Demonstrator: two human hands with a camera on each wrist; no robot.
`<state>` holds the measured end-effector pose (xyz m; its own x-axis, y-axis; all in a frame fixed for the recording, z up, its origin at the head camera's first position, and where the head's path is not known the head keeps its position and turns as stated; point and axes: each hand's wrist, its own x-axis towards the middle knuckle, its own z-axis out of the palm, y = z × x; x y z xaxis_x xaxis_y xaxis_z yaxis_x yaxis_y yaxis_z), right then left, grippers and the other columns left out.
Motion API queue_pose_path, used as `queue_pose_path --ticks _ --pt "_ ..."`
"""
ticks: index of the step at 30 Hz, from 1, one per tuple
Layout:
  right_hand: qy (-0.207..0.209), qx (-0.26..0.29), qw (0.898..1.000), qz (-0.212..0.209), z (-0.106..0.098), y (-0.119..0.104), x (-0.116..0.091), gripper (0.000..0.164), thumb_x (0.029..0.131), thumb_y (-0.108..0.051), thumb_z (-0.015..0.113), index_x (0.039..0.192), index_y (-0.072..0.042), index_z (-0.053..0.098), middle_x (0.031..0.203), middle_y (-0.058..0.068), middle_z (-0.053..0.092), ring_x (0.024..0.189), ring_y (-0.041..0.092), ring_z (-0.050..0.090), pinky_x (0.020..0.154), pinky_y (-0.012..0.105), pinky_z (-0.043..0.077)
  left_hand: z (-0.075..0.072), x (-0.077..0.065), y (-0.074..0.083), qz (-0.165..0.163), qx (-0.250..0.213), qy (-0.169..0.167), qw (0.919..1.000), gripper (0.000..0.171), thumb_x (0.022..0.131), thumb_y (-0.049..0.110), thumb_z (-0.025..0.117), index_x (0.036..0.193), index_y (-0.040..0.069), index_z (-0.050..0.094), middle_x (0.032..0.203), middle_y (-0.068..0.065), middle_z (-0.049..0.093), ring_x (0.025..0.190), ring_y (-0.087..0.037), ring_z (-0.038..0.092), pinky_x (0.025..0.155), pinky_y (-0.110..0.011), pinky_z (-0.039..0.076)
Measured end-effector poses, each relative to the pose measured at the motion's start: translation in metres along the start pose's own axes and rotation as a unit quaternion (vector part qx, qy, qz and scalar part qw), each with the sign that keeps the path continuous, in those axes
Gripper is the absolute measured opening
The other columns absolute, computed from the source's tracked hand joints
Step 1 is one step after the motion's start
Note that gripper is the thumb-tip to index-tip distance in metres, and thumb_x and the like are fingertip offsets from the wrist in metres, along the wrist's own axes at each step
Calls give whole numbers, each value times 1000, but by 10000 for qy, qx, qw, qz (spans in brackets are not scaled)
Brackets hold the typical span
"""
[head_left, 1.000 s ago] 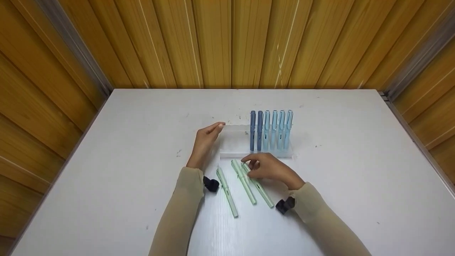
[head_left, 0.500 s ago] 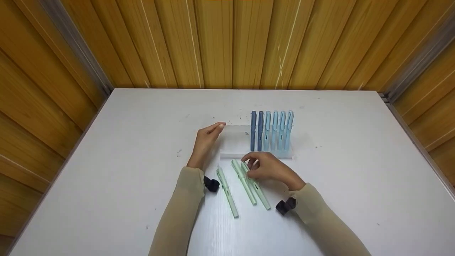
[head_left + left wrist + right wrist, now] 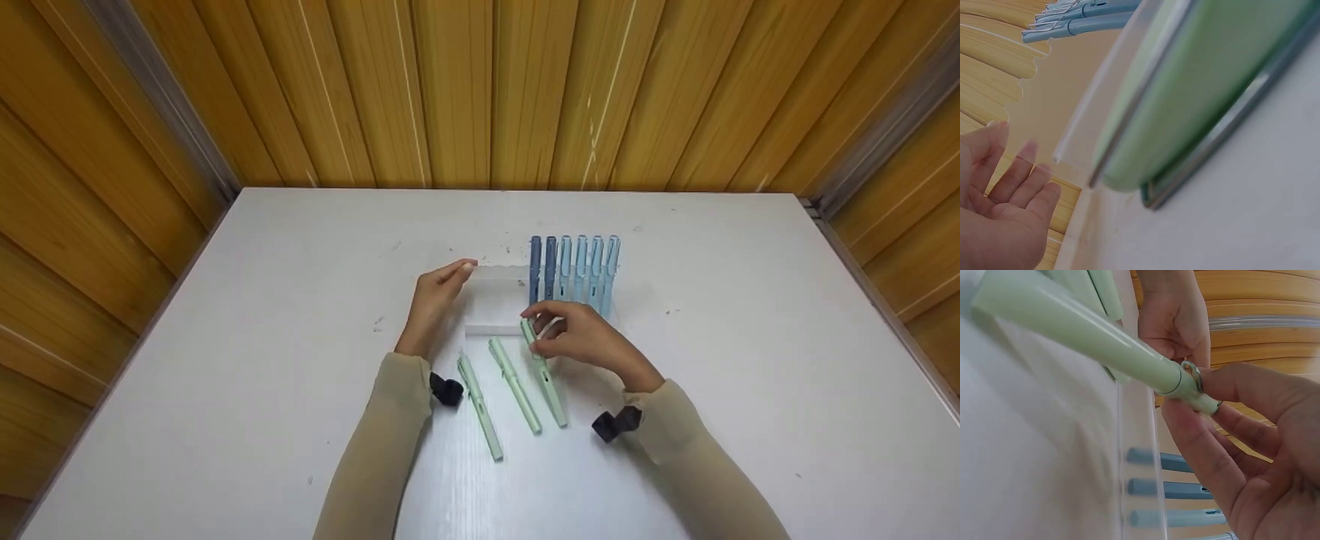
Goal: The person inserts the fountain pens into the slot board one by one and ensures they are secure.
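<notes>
My right hand (image 3: pixel 585 334) pinches a light green pen (image 3: pixel 551 390) near its clip end, thumb on one side and fingers on the other. In the right wrist view this pen (image 3: pixel 1084 332) slants across the picture, its other end pointing away from the hand. My left hand (image 3: pixel 437 300) grips the upper left edge of a clear pen stand (image 3: pixel 491 329) between thumb and fingers. Two dark blue pens (image 3: pixel 535 270) and several light blue pens (image 3: pixel 580 259) stand upright in its right half. Two more light green pens, a middle one (image 3: pixel 517 390) and a left one (image 3: pixel 481 409), lie before the stand.
The white table (image 3: pixel 720 337) extends around the stand, with small dark marks on its top. Wood-patterned panels (image 3: pixel 450 90) rise behind it and at both sides. Black wrist cameras, a left one (image 3: pixel 447 390) and a right one (image 3: pixel 616 424), sit near the pens.
My right hand has gripped the rightmost green pen and moved it up toward the stand, away from the middle green pen. The left hand stays at the stand's edge.
</notes>
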<state>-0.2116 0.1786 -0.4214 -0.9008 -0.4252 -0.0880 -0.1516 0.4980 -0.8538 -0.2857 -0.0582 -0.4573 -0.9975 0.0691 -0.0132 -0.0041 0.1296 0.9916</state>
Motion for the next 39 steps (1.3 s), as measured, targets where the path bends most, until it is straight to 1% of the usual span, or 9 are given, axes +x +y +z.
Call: queue_pose_path --ticks 4,8,11,14,17,21,27,31,39 --pt "129 56 9999 39 -3 -2 1 44 80 -13 76 122 -11 63 105 11 64 88 21 65 76 31 55 1 0 0 -65 44 4 10000 34 94 40 61 119 18 70 131 -1 63 129 -18 52 110 -38 40" --pt "340 -67 9994 22 -7 -5 4 46 81 -15 78 124 -13 63 108 9 65 93 22 65 80 33 55 1 -1 -1 -136 109 25 9998 35 93 42 61 119 20 70 130 1 63 129 -17 51 110 -38 40" --pt "542 -122 9984 -127 -10 -9 7 46 82 -15 77 126 -12 62 110 9 65 96 22 65 83 35 56 0 -1 -1 -80 89 34 9999 35 94 41 60 120 19 69 130 1 63 129 -17 52 110 -37 40" --pt "760 -61 9966 -305 -14 -14 10 46 82 -11 76 126 -9 61 111 12 64 97 23 64 85 36 56 0 -1 -1 -76 -45 -24 10000 35 94 40 60 121 18 69 132 0 62 131 -17 51 111 -36 39" --pt "947 30 9948 -384 -19 -19 13 46 82 -8 75 126 -9 61 112 13 64 96 24 65 83 34 57 0 -1 0 -67 -86 -55 9999 36 94 39 60 122 17 68 133 -1 61 132 -19 49 111 -37 39" --pt "1168 33 9927 -293 -24 -25 15 46 83 -8 74 127 -13 60 111 11 64 97 23 66 78 30 58 1 0 1 -19 25 -38 10000 37 94 39 60 122 16 68 132 -3 62 131 -20 50 111 -38 39" --pt "1494 35 9885 -224 -29 -31 19 46 85 -9 72 129 -18 59 113 8 63 99 21 67 84 33 57 0 0 3 35 150 -49 9999 37 95 40 59 122 17 68 131 -2 62 129 -18 52 110 -36 40" --pt "1687 117 9849 -372 -30 -36 22 46 86 -8 72 129 -18 59 112 8 63 98 21 67 85 34 57 -1 1 2 -48 103 -49 9999 38 94 42 60 122 18 68 132 -1 61 130 -18 51 109 -36 41" --pt "2096 140 9762 -529 -27 -37 28 45 86 -8 72 128 -16 58 113 7 63 99 20 66 82 29 57 -1 -2 2 -124 103 -60 9999 38 94 42 60 123 18 67 133 -1 61 130 -18 51 109 -37 42"
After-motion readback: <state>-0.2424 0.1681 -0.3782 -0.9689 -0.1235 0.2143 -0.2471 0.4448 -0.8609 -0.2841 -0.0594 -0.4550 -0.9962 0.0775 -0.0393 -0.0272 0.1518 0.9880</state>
